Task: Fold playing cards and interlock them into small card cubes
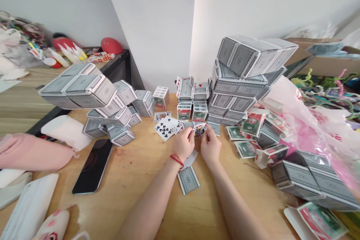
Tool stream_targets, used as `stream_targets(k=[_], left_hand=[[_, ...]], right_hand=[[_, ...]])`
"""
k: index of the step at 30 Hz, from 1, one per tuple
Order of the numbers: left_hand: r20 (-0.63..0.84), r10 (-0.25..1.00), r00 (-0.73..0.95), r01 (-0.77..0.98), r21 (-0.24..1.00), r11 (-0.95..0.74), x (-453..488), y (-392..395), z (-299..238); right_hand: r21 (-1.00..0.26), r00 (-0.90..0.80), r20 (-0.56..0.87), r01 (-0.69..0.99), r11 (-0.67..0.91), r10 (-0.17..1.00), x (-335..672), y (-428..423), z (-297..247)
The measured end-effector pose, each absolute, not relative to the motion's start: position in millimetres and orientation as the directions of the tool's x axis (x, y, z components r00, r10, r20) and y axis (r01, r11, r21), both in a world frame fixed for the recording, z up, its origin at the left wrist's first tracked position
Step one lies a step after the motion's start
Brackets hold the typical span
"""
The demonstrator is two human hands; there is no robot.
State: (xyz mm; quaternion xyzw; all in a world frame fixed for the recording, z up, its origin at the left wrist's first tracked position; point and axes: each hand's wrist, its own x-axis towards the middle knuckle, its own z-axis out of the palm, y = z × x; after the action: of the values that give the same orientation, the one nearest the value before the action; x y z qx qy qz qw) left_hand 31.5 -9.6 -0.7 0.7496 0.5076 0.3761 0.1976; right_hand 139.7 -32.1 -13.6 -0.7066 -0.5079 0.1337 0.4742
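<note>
Card (199, 130), picture side partly showing, held raised between both hands over the middle of the table (135, 180), just nearer than a pair of boxes (184, 113). Left hand (184, 143), red cord (176, 159) at the wrist, with thumb and fingertips pinched nearly together on the left edge. Right hand (210, 145) curled, fingertips drawn close together on the right edge. Possibly more than one layer in the grip; cannot tell at this size.

Likely very light, thin and springy, easy to flex, quick to crease under a hard squeeze. Coating probably slick, so apt to slide between the fingertips. Best taken, at a guess, by opposite edges in a gentle pinch, leaving the middle unpressed.

Flat on the table, near and below the wrists, a face-down card (188, 180). To the left of the hands, face-up clubs (164, 128), overlapping. Farther out, a grey left stack (87, 90) and a taller right stack (239, 86), both uneven and probably easy to topple. At left, a dark-screened phone (92, 167), lying flat.
</note>
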Motion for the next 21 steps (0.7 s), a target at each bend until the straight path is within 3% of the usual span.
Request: stream_targets(k=[11,21], left_hand=[[0.454,0.837,0.307,0.699,0.49,-0.522,34.1,-14.7,1.3],[0.47,0.821,0.323,0.689,0.478,-0.545,35.9,-16.0,0.1]], right_hand=[[-0.824,0.499,0.277,0.563,-0.064,0.821,138.8,-35.2,-11.3],[-0.815,0.531,0.282,0.572,-0.092,0.799,137.5,-35.3,-9.0]])
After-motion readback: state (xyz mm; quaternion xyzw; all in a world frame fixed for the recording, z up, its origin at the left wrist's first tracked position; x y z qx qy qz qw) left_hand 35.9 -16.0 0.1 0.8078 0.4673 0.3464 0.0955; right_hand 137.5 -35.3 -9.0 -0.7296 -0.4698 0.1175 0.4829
